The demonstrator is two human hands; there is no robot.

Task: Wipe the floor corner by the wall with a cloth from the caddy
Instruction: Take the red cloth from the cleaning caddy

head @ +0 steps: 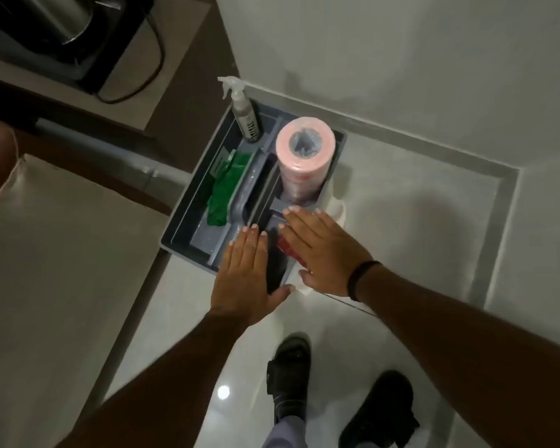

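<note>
Both hands are spread flat, fingers straight, gripping nothing: the left hand (244,273) over the near end of the grey caddy (188,218), the right hand (322,250) over its near right part, where something red and white (290,250) shows beneath; whether that is a cloth cannot be told. Farther in stand a pink roll (304,156), a green cloth (222,192) and a spray bottle (243,114). The caddy sits on glossy pale floor tiles (401,227) in the corner by a white wall (401,59), with a grey skirting (417,137). Two dark sandals (290,373) stand below.

A grey caddy (188,218) holds a pink roll (305,147), with a green cloth (222,195) at its nine o'clock. Black sandals (291,376) stand on pale glossy floor (401,227).
</note>
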